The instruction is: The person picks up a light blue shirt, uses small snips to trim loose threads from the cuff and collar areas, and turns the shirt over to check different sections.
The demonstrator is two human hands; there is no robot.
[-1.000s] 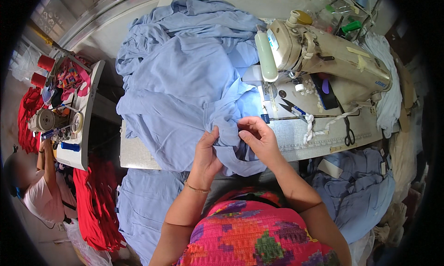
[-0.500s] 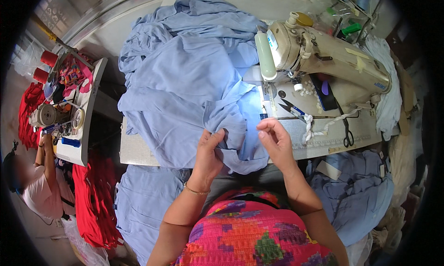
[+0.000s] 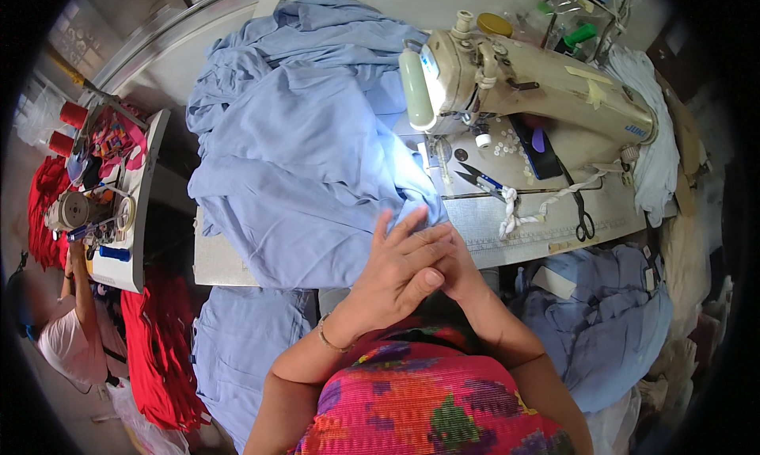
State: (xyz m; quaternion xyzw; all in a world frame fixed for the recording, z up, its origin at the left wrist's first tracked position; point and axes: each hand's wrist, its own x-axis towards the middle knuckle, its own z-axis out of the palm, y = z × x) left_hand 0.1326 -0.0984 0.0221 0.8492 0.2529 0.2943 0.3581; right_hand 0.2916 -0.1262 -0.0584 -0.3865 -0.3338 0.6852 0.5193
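Observation:
My two hands meet just in front of the table's near edge. My left hand (image 3: 401, 270) lies across the other, its fingers stretched out and somewhat blurred, holding nothing visible. Behind it, my right hand (image 3: 469, 276) is partly covered, and its fingers are mostly hidden. Just beyond both hands, a light blue garment (image 3: 293, 162) lies heaped over the left of the table, its right edge lit by the machine's lamp. The sewing machine (image 3: 546, 79) stands to the right of the cloth. Thread snips (image 3: 481, 180) lie open on its bed.
Black scissors (image 3: 583, 217), a knotted white cord (image 3: 511, 211), a phone (image 3: 538, 158) and small white buttons (image 3: 507, 144) lie on the right of the table. Blue cloth bundles (image 3: 594, 328) hang at the near edge. At left, a co-worker (image 3: 71, 328) sits at another machine.
My left hand has let go of the blue garment and come over my right hand. The garment's near folds now lie flatter, and the whole view has shifted slightly.

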